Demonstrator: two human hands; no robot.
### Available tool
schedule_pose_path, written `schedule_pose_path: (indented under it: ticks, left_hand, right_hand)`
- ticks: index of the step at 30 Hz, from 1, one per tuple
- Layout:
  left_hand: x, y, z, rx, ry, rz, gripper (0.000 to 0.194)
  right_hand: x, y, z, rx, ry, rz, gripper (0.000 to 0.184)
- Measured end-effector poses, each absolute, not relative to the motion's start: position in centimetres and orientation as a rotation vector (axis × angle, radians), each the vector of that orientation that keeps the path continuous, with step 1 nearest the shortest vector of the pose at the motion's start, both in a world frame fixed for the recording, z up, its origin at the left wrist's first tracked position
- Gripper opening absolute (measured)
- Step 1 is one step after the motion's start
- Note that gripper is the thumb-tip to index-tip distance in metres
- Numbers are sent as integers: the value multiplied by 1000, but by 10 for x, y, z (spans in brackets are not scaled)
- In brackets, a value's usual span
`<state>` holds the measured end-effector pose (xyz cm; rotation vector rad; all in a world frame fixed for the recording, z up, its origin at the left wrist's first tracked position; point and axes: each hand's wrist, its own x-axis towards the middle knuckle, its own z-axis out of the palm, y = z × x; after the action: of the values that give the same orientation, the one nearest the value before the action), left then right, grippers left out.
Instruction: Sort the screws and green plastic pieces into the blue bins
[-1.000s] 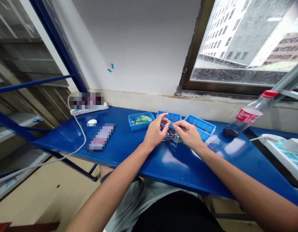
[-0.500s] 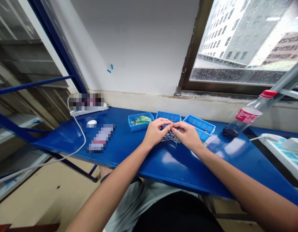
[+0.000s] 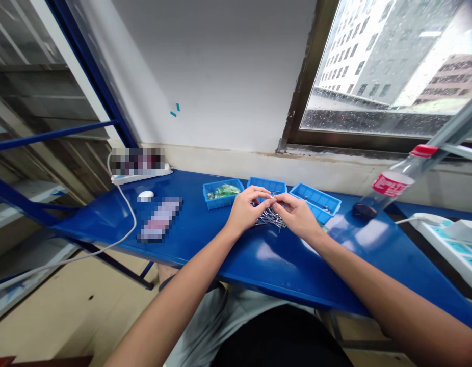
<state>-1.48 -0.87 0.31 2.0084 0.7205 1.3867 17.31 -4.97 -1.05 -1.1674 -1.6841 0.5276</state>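
Note:
My left hand point(image 3: 246, 210) and my right hand point(image 3: 296, 214) meet over a pile of thin metal pins point(image 3: 269, 218) on the blue table point(image 3: 266, 255). Both hands are closed in a pinch, fingertips almost touching, holding a small metal piece point(image 3: 273, 195) between them. Behind the hands stand three small blue trays: the left tray point(image 3: 222, 193) holds green parts, the middle tray point(image 3: 267, 184) is partly hidden by my fingers, and the right tray point(image 3: 315, 200) holds a few small metal bits.
A clear plastic bottle with a red cap point(image 3: 392, 186) leans at the right. A white power strip point(image 3: 455, 245) lies at far right, another point(image 3: 141, 172) at the back left with a white cable point(image 3: 121, 232). A blue shelf frame point(image 3: 48, 133) stands left.
My left hand's fingers, spread a second ago, have curled into a pinch. Both hands have drawn closer together over the pin pile and sunk slightly.

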Motion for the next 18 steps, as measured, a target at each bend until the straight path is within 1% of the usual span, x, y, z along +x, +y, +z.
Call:
schedule_pose_path:
  ticks: [9,18]
  left_hand:
    - [-16,-10,3,2018,665,1354,18]
    - [-15,-13,4,2117,679,1295,21]
  right_hand:
    - [172,-46,-12,-1057,-1504,811,35]
    - [174,-42,-19,-1081,-1379,867,42]
